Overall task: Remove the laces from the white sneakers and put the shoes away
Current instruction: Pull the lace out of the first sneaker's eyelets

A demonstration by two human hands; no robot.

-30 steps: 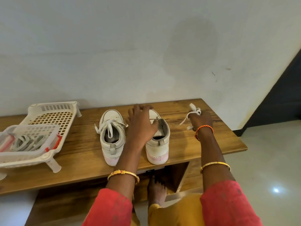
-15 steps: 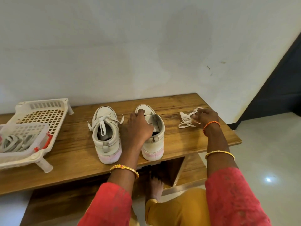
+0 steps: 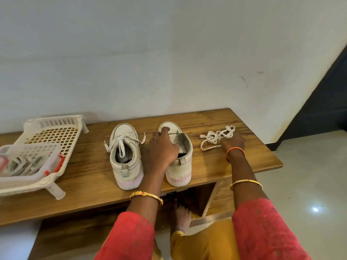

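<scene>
Left hand: your left hand [image 3: 163, 147] lies over the unlaced sneaker [image 3: 178, 156], fingers curled across its tongue and thumb at the collar, gripping it.
Right hand: your right hand [image 3: 232, 142] rests on the table [image 3: 90, 173] at the near edge of the loose lace [image 3: 216, 137]; its fingers are bent down at the lace, but you cannot tell whether they pinch it.
Done: one lace is out and lies in a tangled heap just right of the unlaced sneaker.
Left: the laced sneaker [image 3: 125, 156], just left of your left hand, keeps its lace threaded and knotted; both shoes stand side by side, heels toward you, neither put away.
Judgement: roughly halfway on the laces, storage not begun.
Around: white plastic racks [image 3: 48, 137] sit at the table's left end, the nearer one holding whitish items too unclear to name.
In the way: nothing lies between you and the laced sneaker; an open shelf [image 3: 199, 201] shows below the table.
</scene>
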